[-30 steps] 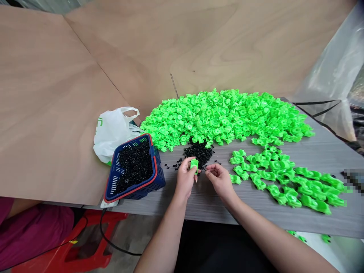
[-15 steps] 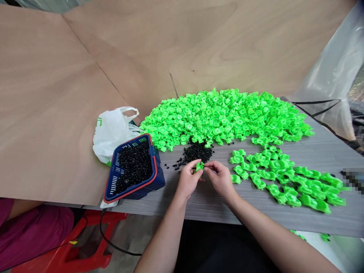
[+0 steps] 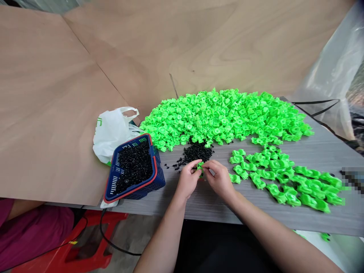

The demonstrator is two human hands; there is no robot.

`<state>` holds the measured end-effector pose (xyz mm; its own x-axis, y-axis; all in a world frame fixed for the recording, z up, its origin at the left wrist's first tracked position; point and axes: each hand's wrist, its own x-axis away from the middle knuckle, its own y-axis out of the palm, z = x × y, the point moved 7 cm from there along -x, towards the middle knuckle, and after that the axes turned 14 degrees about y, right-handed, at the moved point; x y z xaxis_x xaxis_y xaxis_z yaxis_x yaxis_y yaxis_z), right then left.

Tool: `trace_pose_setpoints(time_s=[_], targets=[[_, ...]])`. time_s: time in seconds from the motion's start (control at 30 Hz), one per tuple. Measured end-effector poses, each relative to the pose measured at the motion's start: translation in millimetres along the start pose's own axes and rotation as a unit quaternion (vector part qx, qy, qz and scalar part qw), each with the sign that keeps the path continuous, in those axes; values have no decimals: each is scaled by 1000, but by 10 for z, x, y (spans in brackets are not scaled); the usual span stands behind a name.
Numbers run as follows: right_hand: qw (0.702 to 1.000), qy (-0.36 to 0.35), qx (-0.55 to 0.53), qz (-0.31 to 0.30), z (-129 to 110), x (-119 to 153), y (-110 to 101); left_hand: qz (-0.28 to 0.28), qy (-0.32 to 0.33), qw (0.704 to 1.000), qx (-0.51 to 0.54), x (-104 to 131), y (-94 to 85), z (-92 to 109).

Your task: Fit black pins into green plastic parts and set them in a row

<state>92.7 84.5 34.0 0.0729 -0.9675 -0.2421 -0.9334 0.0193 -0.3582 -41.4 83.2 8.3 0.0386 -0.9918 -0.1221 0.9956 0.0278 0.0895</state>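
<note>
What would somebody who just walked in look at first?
Probably the huge heap of bright green pieces, spread along the back of the table against the wooden board. Next, perhaps, the blue basket with red edges, full of black bits, left of the hands. Then the left hand and right hand, together at one small green piece.
</note>
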Motion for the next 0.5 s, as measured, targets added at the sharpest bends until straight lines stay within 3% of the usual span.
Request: trace_pose_setpoints(time_s=[0.33,0.5], targets=[[997,-13,66,-28,-26,22,33,2,-9,1000,-1,3,-14,17],[997,-26,72,-28,-57,28,41,20,9,998,-64,-29,-70,-4]])
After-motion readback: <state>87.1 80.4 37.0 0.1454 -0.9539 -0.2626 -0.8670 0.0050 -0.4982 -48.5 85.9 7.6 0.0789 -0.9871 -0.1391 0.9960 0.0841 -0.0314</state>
